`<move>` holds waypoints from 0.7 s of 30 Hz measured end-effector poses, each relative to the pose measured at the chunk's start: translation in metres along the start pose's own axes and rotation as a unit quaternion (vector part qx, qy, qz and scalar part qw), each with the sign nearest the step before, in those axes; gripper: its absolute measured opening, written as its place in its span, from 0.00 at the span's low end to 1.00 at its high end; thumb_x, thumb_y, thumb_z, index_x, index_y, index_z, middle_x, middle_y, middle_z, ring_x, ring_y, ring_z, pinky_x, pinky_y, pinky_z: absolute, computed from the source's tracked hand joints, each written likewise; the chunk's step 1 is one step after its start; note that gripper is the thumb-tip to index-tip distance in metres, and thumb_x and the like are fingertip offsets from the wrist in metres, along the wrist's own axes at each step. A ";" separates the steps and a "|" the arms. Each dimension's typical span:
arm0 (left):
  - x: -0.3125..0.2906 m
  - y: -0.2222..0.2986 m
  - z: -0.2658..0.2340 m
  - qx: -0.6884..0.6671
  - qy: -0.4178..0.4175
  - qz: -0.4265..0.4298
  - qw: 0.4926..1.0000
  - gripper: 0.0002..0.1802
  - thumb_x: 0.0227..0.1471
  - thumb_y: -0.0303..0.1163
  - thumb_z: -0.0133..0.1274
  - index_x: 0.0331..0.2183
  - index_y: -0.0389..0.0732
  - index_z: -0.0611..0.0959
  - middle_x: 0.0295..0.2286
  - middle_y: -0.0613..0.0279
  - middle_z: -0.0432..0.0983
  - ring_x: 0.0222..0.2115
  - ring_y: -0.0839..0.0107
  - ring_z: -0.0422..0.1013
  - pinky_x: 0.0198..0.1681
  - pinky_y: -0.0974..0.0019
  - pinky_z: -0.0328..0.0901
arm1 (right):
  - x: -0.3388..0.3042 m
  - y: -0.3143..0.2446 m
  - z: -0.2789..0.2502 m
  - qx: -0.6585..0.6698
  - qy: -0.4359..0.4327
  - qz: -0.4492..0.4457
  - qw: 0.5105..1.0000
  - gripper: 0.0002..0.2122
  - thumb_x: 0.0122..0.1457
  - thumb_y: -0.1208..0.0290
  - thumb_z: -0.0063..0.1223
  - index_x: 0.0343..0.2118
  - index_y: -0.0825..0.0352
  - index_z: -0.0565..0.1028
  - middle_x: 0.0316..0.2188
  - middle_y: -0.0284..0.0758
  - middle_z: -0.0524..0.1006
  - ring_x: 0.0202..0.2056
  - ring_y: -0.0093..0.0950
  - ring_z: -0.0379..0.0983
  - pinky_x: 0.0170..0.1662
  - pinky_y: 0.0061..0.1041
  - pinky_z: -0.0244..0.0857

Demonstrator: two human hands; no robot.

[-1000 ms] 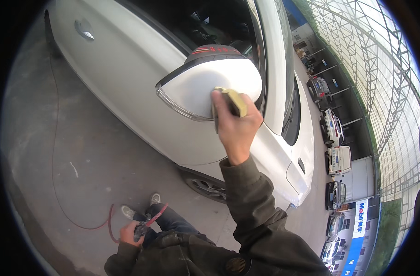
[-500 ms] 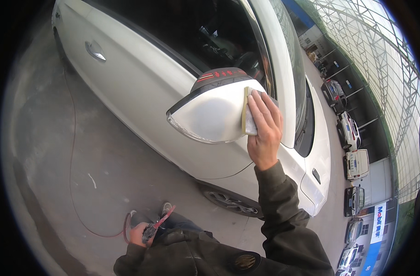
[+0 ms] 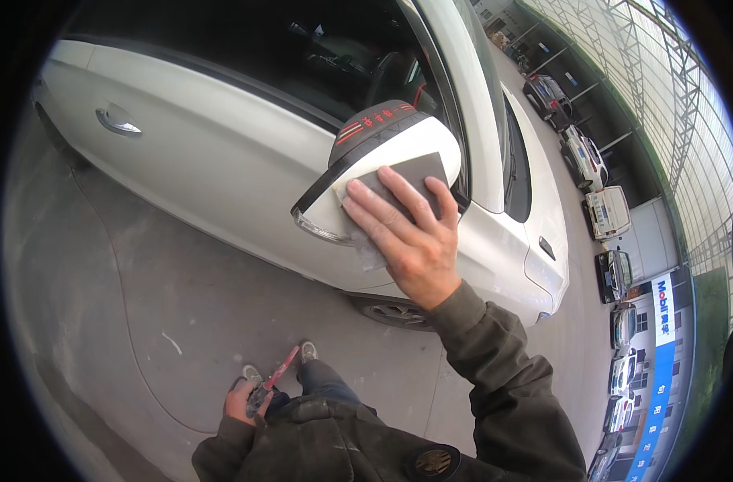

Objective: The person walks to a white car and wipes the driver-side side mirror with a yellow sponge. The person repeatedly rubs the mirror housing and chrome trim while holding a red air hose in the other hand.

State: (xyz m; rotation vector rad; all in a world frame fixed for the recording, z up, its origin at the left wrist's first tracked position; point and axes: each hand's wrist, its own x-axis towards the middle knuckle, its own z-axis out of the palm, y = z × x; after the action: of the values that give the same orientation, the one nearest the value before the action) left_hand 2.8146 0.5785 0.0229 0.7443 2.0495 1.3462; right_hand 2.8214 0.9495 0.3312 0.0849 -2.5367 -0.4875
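My right hand (image 3: 421, 255) is spread across a dark grey sanding pad (image 3: 427, 170), pressing it against the white cover of a car's side mirror (image 3: 410, 143). A pale, wrinkled sheet shows under the fingers at the pad's lower left side. The mirror has a black rim and a dark band with red markings on top. Low on the left, my left hand (image 3: 237, 401) is closed round what looks like an air blow gun (image 3: 280, 369), black-bodied with a red part pointing up and right. The face of the pad against the mirror is hidden.
The white car (image 3: 222, 177) fills the far side, with its door handle (image 3: 118, 122) at left and front wheel (image 3: 390, 312) below the mirror. A thin hose (image 3: 133, 345) curves over the grey floor. Several parked cars (image 3: 610, 213) line the right side.
My right hand and the pad have moved left from the mirror cover's right edge to its middle, and the hand now lies flatter. The view has shifted; my left hand still holds the air blow gun.
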 end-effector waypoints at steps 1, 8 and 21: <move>0.002 -0.001 -0.004 0.000 -0.002 0.000 1.000 0.16 0.54 0.39 0.69 0.35 0.37 0.84 0.23 0.51 0.77 0.23 0.56 0.74 0.33 0.59 0.70 | 0.007 0.011 -0.003 -0.020 0.004 0.040 0.999 0.23 0.58 0.73 0.60 0.58 0.53 0.82 0.64 0.21 0.77 0.67 0.30 0.69 0.68 0.47 0.54; 0.007 0.007 -0.016 0.007 -0.068 -0.008 0.998 0.13 0.54 0.34 0.68 0.36 0.36 0.84 0.29 0.47 0.77 0.32 0.44 0.75 0.38 0.54 0.71 | 0.000 -0.026 0.004 -0.007 -0.006 0.033 0.999 0.24 0.56 0.78 0.60 0.57 0.53 0.83 0.63 0.24 0.79 0.68 0.35 0.69 0.71 0.48 0.50; 0.004 0.009 -0.019 -0.002 -0.026 0.005 1.000 0.16 0.55 0.40 0.69 0.33 0.37 0.84 0.22 0.51 0.75 0.22 0.60 0.69 0.31 0.58 0.68 | 0.016 0.049 -0.026 0.000 0.128 0.191 0.973 0.23 0.58 0.82 0.57 0.57 0.60 0.81 0.55 0.39 0.82 0.60 0.42 0.75 0.64 0.44 0.64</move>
State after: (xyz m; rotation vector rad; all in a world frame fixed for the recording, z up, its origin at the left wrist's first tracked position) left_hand 2.7991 0.5726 0.0366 0.7806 2.0046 1.3208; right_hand 2.8235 0.9844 0.3775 -0.3160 -2.2257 -0.3008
